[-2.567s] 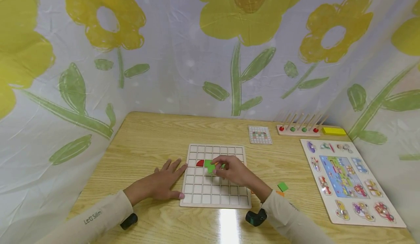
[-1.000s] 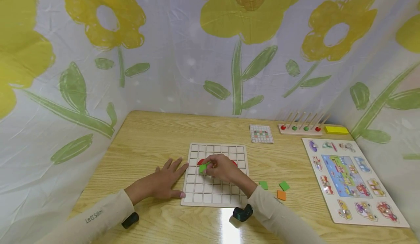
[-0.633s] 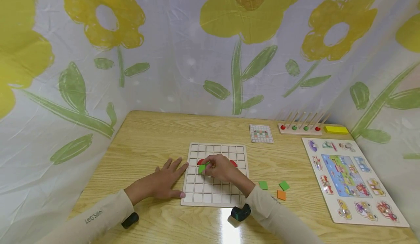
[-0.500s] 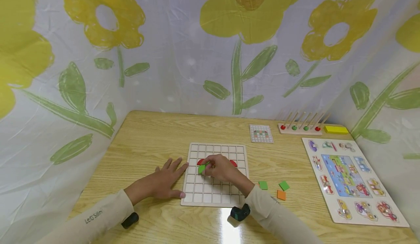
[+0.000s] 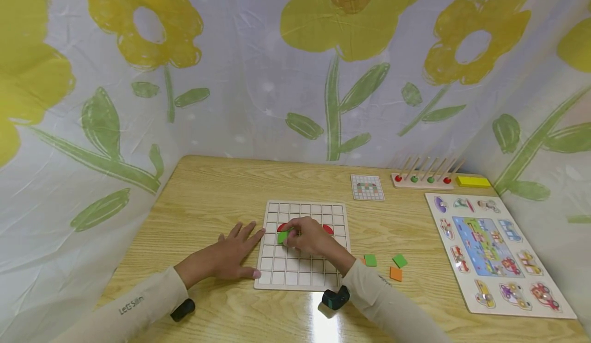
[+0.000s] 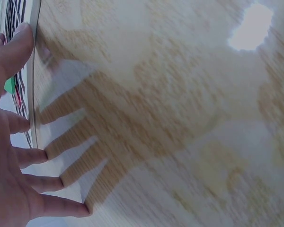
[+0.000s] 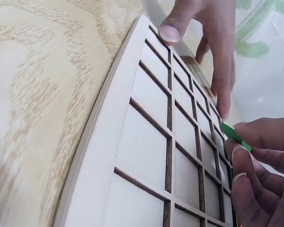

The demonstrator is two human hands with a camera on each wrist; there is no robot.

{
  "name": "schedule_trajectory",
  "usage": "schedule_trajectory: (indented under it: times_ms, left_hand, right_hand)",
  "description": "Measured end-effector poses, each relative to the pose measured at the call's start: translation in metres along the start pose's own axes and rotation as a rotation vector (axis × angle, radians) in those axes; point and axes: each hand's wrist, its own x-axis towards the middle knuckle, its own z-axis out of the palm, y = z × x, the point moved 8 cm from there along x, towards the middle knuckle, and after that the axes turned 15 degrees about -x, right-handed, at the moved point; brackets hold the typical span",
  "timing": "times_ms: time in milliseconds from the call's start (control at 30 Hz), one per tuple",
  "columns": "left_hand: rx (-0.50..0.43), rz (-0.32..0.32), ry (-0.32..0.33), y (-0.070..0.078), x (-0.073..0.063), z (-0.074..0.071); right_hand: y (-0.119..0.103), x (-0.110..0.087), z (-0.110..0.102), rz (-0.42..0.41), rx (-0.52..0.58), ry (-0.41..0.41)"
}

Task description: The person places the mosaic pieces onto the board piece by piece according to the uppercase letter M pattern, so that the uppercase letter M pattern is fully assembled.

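A white grid board with square recesses lies on the wooden table. My right hand is over its middle, pinching a green square tile between thumb and fingers, close over a cell in the left part of the grid. Red quarter-round tiles show on both sides of that hand, one red tile on the left and another red tile on the right. The cells beneath the hand are hidden. Fingers spread, my left hand rests at the board's left edge, its thumb on the frame.
Right of the board lie loose green tiles and orange tiles. Behind them is a small pattern card. A peg stand with beads and a yellow block stand at the back right, a picture puzzle in front.
My right hand came from farther right on the board to the left part with a green tile, then shifted only slightly left. The left hand stayed at the board's edge.
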Motion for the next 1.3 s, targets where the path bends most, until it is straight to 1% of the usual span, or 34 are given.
schedule_trajectory:
  times_ms: [167,600,833,1067,1300]
  left_hand:
    - [0.004,0.005,0.003,-0.001,0.0,0.0003]
    - [0.005,0.006,0.003,-0.0017,0.0001,0.0009]
    - [0.005,0.011,-0.002,-0.0019,0.001,0.0016]
    - [0.012,-0.006,-0.007,-0.0043,0.0017,0.0032]
    - [0.007,-0.006,-0.003,-0.0044,0.0028,0.0029]
  right_hand:
    - [-0.0001,0.0027,0.0011,-0.011,-0.002,0.006]
    - [0.0021,0.0049,0.006,0.034,-0.001,-0.012]
    - [-0.0003,0.0043,0.0048,0.04,-0.055,0.008]
    - [-0.0004,0.0026,0.0029,0.043,-0.059,0.003]
    - [-0.0009,0.0019,0.0023,0.031,-0.08,0.008]
